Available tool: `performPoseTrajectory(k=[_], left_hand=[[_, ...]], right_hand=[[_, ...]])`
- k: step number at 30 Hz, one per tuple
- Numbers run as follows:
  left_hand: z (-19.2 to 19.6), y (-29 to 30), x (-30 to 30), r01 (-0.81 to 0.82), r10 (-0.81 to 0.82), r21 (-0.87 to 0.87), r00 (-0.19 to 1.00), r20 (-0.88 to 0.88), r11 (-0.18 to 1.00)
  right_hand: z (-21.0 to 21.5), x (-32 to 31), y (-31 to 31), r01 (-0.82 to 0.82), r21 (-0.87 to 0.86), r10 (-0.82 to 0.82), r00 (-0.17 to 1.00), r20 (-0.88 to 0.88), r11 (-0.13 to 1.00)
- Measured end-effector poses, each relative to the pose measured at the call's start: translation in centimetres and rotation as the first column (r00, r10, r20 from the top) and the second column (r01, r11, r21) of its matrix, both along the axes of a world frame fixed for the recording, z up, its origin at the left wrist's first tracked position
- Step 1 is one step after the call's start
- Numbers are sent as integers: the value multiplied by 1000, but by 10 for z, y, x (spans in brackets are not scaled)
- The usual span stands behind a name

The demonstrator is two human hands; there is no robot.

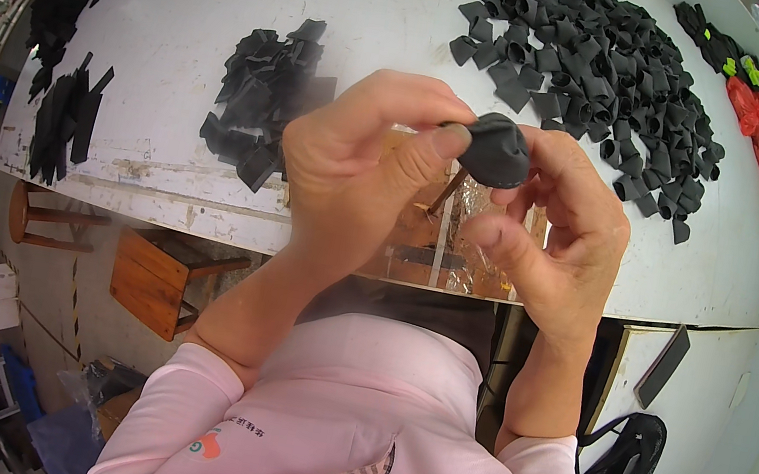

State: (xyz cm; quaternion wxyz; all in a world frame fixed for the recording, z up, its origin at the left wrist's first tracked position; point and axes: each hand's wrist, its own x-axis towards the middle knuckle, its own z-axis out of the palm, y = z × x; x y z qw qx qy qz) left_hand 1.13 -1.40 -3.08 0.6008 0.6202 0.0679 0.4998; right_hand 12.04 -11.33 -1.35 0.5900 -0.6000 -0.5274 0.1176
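Over the table's near edge, both hands meet at a small black fabric loop, puffed into a rounded shape. My left hand pinches its left side between thumb and fingers. The curled fingers of my right hand take its right side, partly hidden behind the cloth, while the thumb stands away below it. Under the hands, a thin upright peg rises from a brown wooden board covered partly with clear tape.
Many similar black loops lie in a heap at the far right. Flat black pieces are piled left of my hands, with dark strips farther left. Red plastic bags lie at the right edge. A wooden stool stands below the table.
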Motion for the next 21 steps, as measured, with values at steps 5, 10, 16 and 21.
performPoseTrajectory(k=[5, 10, 16, 21], left_hand=[[1, 0, -1, -8, 16, 90, 996, -91, 996], [-14, 5, -11, 147, -148, -347, 989, 22, 926], [-25, 5, -7, 225, -201, -452, 974, 102, 863], [-25, 8, -3, 299, -252, -465, 954, 163, 833]], right_hand=[[-7, 5, 2, 49, -18, -49, 999, 12, 999], [-6, -2, 10, 82, -20, -78, 987, 142, 996], [-16, -7, 12, 152, 85, -173, 915, 364, 985], [-12, -4, 7, 124, -32, -113, 966, 232, 992]])
